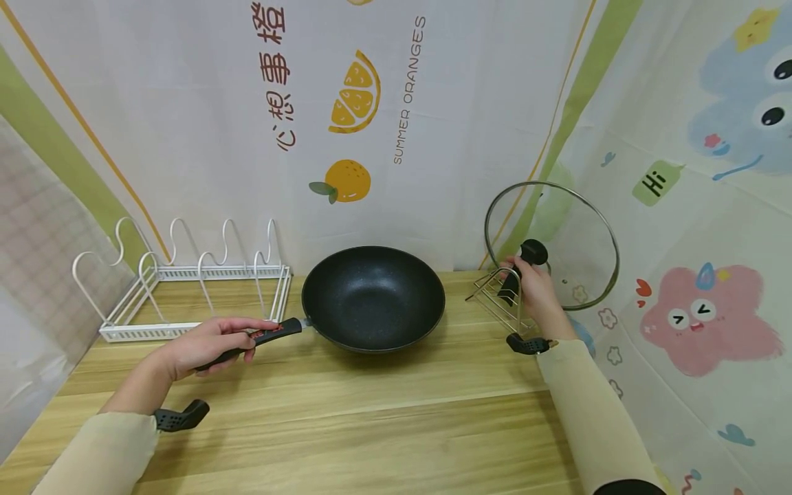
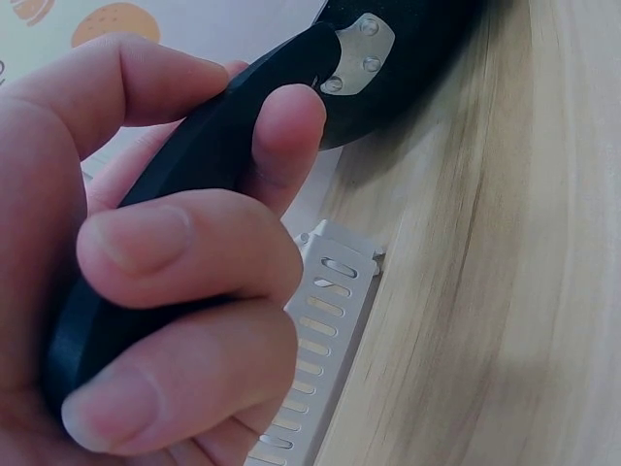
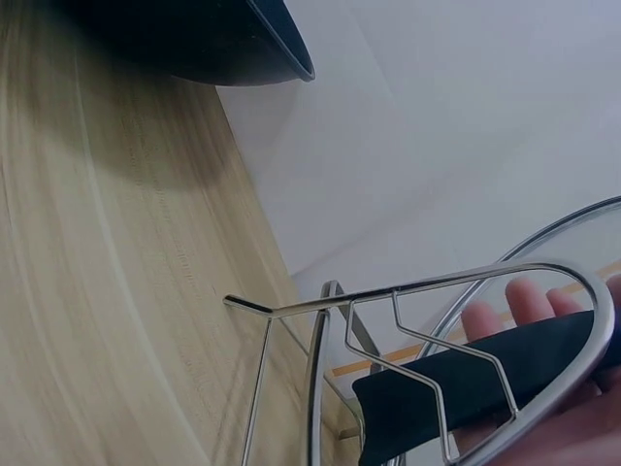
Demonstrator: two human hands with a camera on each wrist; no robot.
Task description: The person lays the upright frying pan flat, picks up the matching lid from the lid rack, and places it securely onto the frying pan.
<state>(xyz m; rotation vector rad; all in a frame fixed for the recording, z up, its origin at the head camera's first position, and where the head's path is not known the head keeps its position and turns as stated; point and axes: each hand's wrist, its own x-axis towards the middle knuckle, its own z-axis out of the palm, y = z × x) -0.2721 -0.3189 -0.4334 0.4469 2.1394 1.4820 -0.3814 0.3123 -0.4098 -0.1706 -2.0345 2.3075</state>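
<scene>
My left hand [image 1: 207, 342] grips the black handle [image 2: 218, 121] of a dark wok [image 1: 371, 299], fingers curled round it. The wok's open side tilts toward me; whether its base touches the table I cannot tell. On the right, my right hand [image 1: 540, 292] holds the black handle [image 3: 485, 379] of a glass lid [image 1: 584, 234] with a metal rim. The lid stands nearly upright. A small metal wire rack [image 3: 417, 289] is right at that hand, its wires passing in front of the lid handle. Part of the right hand is cut off in the right wrist view.
A white rack [image 1: 148, 332] with upright curved wires stands at the back left, close to my left hand. The wooden table [image 1: 383, 426] meets a printed cloth [image 1: 204, 137] at the back. Another patterned cloth [image 1: 668, 240] hangs along the right side.
</scene>
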